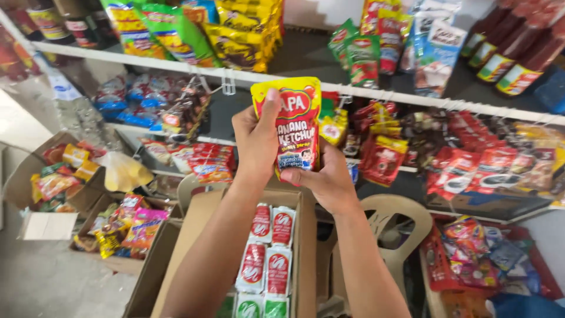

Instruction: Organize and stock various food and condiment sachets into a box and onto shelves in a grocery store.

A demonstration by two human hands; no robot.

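Pouch (pixel 292 126), red and yellow, stands upright in front of the shelves, clamped between both hands: the left hand (pixel 254 140) grips its left edge with the thumb up near the top corner, and the right hand (pixel 325 176) closes on its lower right part. Below the hands an open cardboard box (pixel 197 235) holds rows of red and white sachets (pixel 266 253), and a beige plastic chair (pixel 394 227) stands just right of the right forearm.

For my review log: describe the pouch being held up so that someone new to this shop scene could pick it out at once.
Start at the open cardboard box of upright red-and-white sachets at bottom centre. Just above it, the left hand and right hand hold up one pouch before the shelves. It alone has a yellow top over a red body.
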